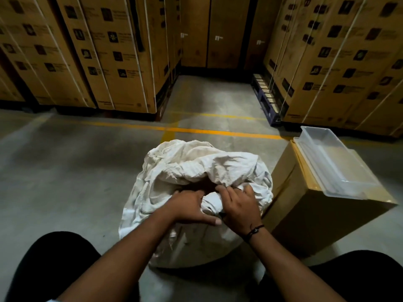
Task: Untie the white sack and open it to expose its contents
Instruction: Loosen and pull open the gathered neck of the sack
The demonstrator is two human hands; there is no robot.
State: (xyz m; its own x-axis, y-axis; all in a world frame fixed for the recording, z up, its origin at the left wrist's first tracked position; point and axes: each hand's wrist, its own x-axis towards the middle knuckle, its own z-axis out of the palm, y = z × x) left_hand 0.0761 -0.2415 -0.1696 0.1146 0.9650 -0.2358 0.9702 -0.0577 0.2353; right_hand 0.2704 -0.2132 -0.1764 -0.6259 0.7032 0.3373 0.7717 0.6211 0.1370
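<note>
A bulky white sack (192,168) stands on the concrete floor between my knees, its cloth crumpled and folded over at the top. My left hand (188,205) presses on the gathered cloth at the sack's near top, fingers curled into a fold. My right hand (238,203), with a dark cord at its wrist, grips the bunched white cloth right beside it. A dark gap shows between the folds just above my fingers. What the sack holds is hidden.
A brown cardboard box (309,216) stands touching the sack's right side, with a clear plastic tray (335,166) on top. Tall stacks of strapped cartons (104,53) line the left, back and right. A yellow line (196,130) crosses the floor beyond the sack.
</note>
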